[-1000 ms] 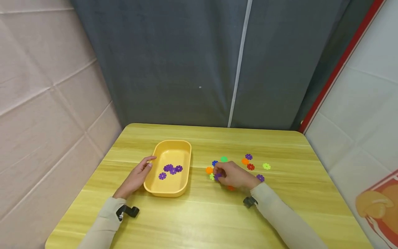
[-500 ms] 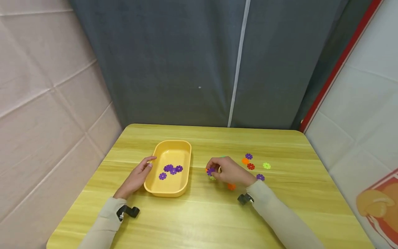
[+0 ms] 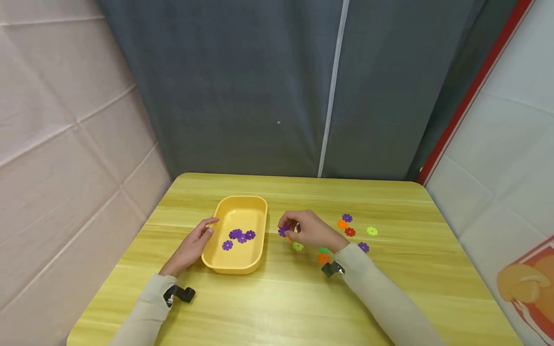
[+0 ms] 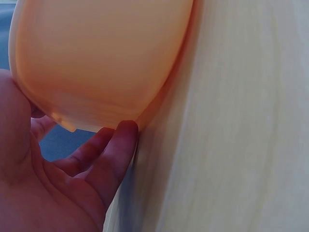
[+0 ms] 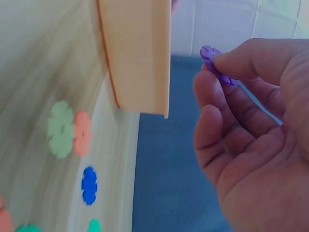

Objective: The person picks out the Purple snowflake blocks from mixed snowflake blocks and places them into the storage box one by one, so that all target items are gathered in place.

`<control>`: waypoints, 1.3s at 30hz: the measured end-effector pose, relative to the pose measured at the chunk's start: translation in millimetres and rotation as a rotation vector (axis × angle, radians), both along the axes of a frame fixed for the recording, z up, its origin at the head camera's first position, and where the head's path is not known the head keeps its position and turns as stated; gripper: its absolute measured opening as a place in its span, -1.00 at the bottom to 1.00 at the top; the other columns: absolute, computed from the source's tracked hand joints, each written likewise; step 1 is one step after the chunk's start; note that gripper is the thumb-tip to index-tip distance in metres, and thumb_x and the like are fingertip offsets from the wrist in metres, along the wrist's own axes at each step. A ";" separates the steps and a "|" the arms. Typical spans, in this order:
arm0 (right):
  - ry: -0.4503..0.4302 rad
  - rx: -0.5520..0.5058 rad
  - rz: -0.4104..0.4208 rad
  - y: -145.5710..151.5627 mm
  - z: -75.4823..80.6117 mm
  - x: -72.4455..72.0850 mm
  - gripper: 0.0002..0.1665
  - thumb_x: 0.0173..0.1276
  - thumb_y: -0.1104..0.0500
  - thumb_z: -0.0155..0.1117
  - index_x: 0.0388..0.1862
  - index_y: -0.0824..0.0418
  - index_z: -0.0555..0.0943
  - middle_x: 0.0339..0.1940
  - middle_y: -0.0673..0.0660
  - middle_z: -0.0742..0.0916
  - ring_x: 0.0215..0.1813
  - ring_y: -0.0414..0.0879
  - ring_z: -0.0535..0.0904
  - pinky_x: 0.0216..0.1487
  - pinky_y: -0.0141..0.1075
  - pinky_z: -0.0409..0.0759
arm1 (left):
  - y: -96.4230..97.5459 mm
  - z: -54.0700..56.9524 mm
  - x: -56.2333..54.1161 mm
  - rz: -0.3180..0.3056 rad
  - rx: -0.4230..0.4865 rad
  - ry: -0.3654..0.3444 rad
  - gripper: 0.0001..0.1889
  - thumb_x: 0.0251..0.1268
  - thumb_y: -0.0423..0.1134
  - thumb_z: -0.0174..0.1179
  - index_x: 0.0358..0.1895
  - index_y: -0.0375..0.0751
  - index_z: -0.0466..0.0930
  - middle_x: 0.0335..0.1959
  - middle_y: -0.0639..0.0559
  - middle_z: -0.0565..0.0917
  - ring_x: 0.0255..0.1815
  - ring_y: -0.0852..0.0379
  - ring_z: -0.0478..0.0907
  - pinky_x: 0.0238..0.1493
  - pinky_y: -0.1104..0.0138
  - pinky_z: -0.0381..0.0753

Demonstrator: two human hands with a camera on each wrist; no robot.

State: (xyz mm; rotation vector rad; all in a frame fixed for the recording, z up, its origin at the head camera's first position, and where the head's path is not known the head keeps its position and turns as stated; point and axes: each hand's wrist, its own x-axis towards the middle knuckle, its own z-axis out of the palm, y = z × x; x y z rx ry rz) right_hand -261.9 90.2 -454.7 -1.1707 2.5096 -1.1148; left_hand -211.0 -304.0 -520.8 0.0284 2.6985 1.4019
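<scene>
Wooden counter [image 3: 285,307]: left hand [image 3: 190,246] grips tray [image 3: 231,259]; right hand [image 3: 310,229] pinches purple flower piece [image 3: 283,231], aloft, beside tray. Looks like transfer step; next likely calls for clearing rim [image 3: 264,235], then letting go.

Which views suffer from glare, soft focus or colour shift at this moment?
Head: a pale sheen on the near part of the table, colours vivid. Left wrist: the tray looks orange rather than the head view's yellow, and the wood grain is soft. Right wrist: the purple disc looks fairly crisp, while the pale green disc is blurrier and washed out.
</scene>
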 end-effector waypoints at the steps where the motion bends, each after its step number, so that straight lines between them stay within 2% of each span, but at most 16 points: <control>1: 0.007 -0.003 0.003 -2.3 1.2 -1.4 -0.78 0.46 0.25 0.35 0.00 -0.01 0.69 -0.19 -0.08 0.78 -0.18 -0.25 0.64 -0.18 -0.33 0.66 | 0.1 0.4 -0.8 0.001 0.002 0.000 -0.52 0.78 0.12 -0.20 0.61 0.26 0.25 0.27 -0.24 0.55 0.24 -0.16 0.59 0.20 0.08 0.61; 5: 0.029 -0.039 0.027 -12.7 5.4 -5.7 -0.78 0.46 0.26 0.34 0.01 0.02 0.69 -0.20 -0.09 0.78 -0.19 -0.25 0.65 -0.20 -0.32 0.66 | 0.4 1.4 -3.9 -0.005 -0.003 0.009 -0.50 0.76 0.16 -0.20 0.61 0.27 0.25 0.29 -0.24 0.54 0.26 -0.17 0.58 0.24 0.04 0.60; 8: 0.032 -0.071 0.038 -21.4 5.7 -8.1 -0.79 0.46 0.26 0.34 0.01 0.04 0.69 -0.20 -0.08 0.78 -0.19 -0.24 0.65 -0.20 -0.33 0.66 | 0.7 1.8 -5.4 -0.011 -0.004 0.014 -0.50 0.77 0.14 -0.20 0.61 0.24 0.25 0.29 -0.25 0.54 0.24 -0.17 0.58 0.20 0.08 0.61; 13: -0.006 -0.112 0.038 -38.1 5.7 -9.1 -0.81 0.45 0.25 0.37 -0.01 0.04 0.69 -0.18 -0.07 0.77 -0.16 -0.20 0.63 -0.17 -0.35 0.66 | 1.0 1.8 -5.1 -0.007 -0.003 0.016 -0.52 0.78 0.08 -0.17 0.61 0.21 0.27 0.27 -0.25 0.55 0.22 -0.15 0.58 0.15 0.13 0.60; 22: -0.069 -0.201 0.036 -69.6 5.8 -12.0 -0.85 0.47 0.23 0.38 -0.04 0.06 0.70 -0.16 -0.06 0.78 -0.13 -0.17 0.65 -0.09 -0.30 0.67 | 0.7 3.2 -2.9 0.003 -0.010 0.021 -0.51 0.76 0.14 -0.17 0.60 0.24 0.27 0.27 -0.23 0.56 0.24 -0.14 0.58 0.19 0.11 0.57; 25: -0.104 -0.226 0.037 -79.4 3.5 -13.0 -0.89 0.47 0.21 0.39 -0.07 0.07 0.71 -0.17 -0.04 0.79 -0.13 -0.18 0.66 -0.08 -0.30 0.68 | 1.7 2.4 -2.1 0.004 -0.002 0.022 -0.50 0.76 0.15 -0.18 0.60 0.22 0.27 0.29 -0.26 0.55 0.26 -0.18 0.57 0.22 0.05 0.58; 29: -0.127 -0.231 0.043 -90.8 -1.3 -13.8 -0.90 0.45 0.21 0.41 -0.10 0.09 0.72 -0.20 -0.04 0.79 -0.16 -0.19 0.67 -0.10 -0.33 0.69 | 2.5 1.7 -2.2 -0.005 0.012 0.021 -0.50 0.77 0.13 -0.18 0.61 0.19 0.26 0.40 -0.31 0.50 0.38 -0.25 0.52 0.34 -0.08 0.55; 32: -0.112 -0.223 0.054 -98.1 -5.2 -14.8 -0.89 0.44 0.22 0.42 -0.09 0.15 0.72 -0.23 -0.04 0.80 -0.20 -0.21 0.67 -0.12 -0.35 0.68 | 3.4 1.5 -2.7 -0.003 0.015 0.019 -0.51 0.78 0.11 -0.18 0.61 0.18 0.27 0.38 -0.30 0.51 0.36 -0.22 0.54 0.30 -0.02 0.59; 36: -0.084 -0.195 0.086 -107.3 -12.4 -16.7 -0.83 0.43 0.22 0.43 -0.06 0.25 0.71 -0.24 -0.05 0.81 -0.21 -0.27 0.67 -0.11 -0.39 0.68 | 4.1 1.6 -2.4 -0.002 0.017 0.014 -0.52 0.78 0.08 -0.17 0.60 0.17 0.27 0.28 -0.28 0.55 0.22 -0.14 0.60 0.13 0.17 0.62; 39: -0.078 -0.180 0.107 -111.8 -17.6 -17.7 -0.84 0.43 0.23 0.43 -0.07 0.26 0.71 -0.25 -0.06 0.82 -0.23 -0.30 0.68 -0.10 -0.40 0.68 | 4.8 1.1 -2.6 -0.006 0.021 0.014 -0.52 0.78 0.08 -0.17 0.60 0.15 0.27 0.27 -0.28 0.56 0.21 -0.12 0.61 0.10 0.21 0.62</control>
